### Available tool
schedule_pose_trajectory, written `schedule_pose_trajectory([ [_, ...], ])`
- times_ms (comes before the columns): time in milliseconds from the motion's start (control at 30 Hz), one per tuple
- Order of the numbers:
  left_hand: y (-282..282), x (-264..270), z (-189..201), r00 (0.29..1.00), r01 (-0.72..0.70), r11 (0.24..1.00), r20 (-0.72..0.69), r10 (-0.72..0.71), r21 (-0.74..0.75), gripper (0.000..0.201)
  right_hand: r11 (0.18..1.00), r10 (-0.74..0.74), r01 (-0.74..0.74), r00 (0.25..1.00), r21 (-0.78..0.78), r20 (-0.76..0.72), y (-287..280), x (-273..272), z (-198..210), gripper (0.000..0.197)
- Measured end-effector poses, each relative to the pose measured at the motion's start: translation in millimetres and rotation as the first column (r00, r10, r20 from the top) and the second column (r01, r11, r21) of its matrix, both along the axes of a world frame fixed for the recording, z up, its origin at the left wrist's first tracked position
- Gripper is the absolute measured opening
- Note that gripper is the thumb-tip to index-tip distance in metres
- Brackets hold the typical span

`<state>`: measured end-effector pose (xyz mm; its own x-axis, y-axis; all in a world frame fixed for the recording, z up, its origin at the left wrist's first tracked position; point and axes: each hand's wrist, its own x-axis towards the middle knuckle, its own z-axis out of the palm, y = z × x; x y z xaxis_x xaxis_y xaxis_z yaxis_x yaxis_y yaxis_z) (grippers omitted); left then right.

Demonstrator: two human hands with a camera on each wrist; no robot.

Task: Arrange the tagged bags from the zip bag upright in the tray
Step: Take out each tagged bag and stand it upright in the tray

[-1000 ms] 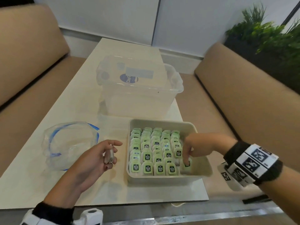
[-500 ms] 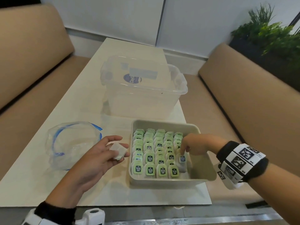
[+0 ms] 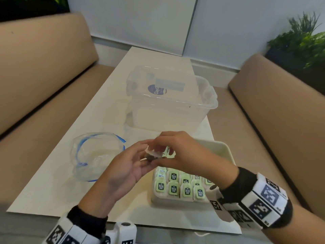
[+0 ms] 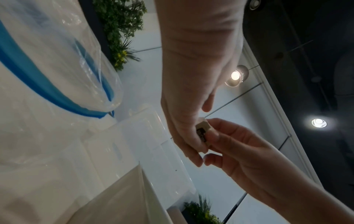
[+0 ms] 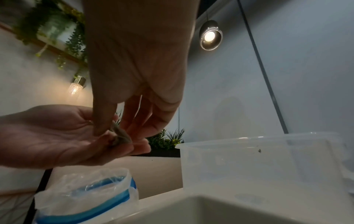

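Note:
A white tagged bag point(image 3: 154, 153) hangs above the tray's left edge, held from both sides. My left hand point(image 3: 140, 161) lies palm up and holds the bag between thumb and fingers; my right hand point(image 3: 168, 152) pinches it from above. The left wrist view shows the tagged bag point(image 4: 203, 133) squeezed between the two hands' fingertips. In the right wrist view the bag point(image 5: 121, 135) sits over my left palm. The beige tray point(image 3: 226, 152) holds rows of upright bags with green tags point(image 3: 173, 189). The clear zip bag point(image 3: 96, 155) with a blue seal lies open to the left.
A clear plastic container point(image 3: 168, 103) with a lid stands just behind the tray. The pale table point(image 3: 52, 191) runs between two tan benches point(image 3: 44, 71). A plant point(image 3: 302, 41) stands at the back right.
My right hand has left the tray's right side and come up to my left hand. Both hands now hold the tagged bag above the tray's left edge.

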<state>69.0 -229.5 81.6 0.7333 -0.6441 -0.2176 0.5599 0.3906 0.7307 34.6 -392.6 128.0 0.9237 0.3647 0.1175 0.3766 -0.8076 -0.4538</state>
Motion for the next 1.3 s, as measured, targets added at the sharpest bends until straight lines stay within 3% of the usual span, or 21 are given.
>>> schedule_pose_trajectory([
  [100,5.4,1.3,-1.0,0.999,-0.026,0.999,0.042,0.025,0.022,0.039,0.996,-0.059,0.06,0.998,0.069,-0.017,1.4,2.1,2.6,0.015],
  [233,4.4,-3.9,-4.0,0.959,-0.101,0.963,0.281,0.028,0.249,0.024,0.985,-0.123,0.127,0.992,0.118,-0.04,1.4,7.1,11.9,0.013],
  [333,3.8,-7.4,-6.3,0.921,-0.165,0.935,0.388,0.033,0.315,0.019,0.985,-0.11,0.116,0.993,0.126,-0.049,0.1,10.1,26.3,0.013],
  [500,2.5,-11.6,-4.9,0.9,-0.177,0.953,0.432,0.056,0.247,0.046,0.999,-0.013,0.014,1.0,0.042,-0.021,5.8,8.3,51.5,0.011],
  [667,-2.4,-14.0,-4.8,0.872,-0.221,0.941,0.484,0.073,0.257,0.026,0.991,0.034,-0.028,0.998,-0.128,0.043,14.0,7.1,67.3,0.012],
  [767,-4.0,-16.6,-4.9,0.847,-0.226,0.939,0.528,0.059,0.258,0.016,0.989,0.027,-0.02,0.999,-0.147,0.046,16.5,4.8,68.9,0.012],
  [900,-0.9,-11.8,-14.7,0.798,-0.272,0.925,0.599,0.064,0.264,0.028,0.983,0.038,-0.035,0.999,-0.18,0.016,5.6,-2.7,69.0,0.011],
  [1000,6.4,-2.8,-44.0,0.73,-0.452,0.844,0.664,0.165,0.287,0.007,0.955,-0.029,0.009,0.998,-0.297,-0.064,-16.0,-15.3,70.4,0.019],
  [1033,8.6,-1.5,-57.9,0.715,-0.487,0.819,0.677,0.174,0.304,0.019,0.936,-0.068,0.027,0.992,-0.352,-0.104,-25.6,-20.8,69.1,0.022],
  [1100,12.8,-1.8,-82.8,0.711,-0.499,0.794,0.688,0.145,0.348,0.03,0.892,-0.156,0.056,0.969,-0.448,-0.191,-46.5,-31.1,61.8,0.028],
  [1300,18.6,-10.5,-131.5,0.69,-0.448,0.766,0.723,-0.031,0.461,0.03,0.784,-0.342,-0.04,0.805,-0.619,-0.485,-93.4,-47.7,22.5,0.037],
])
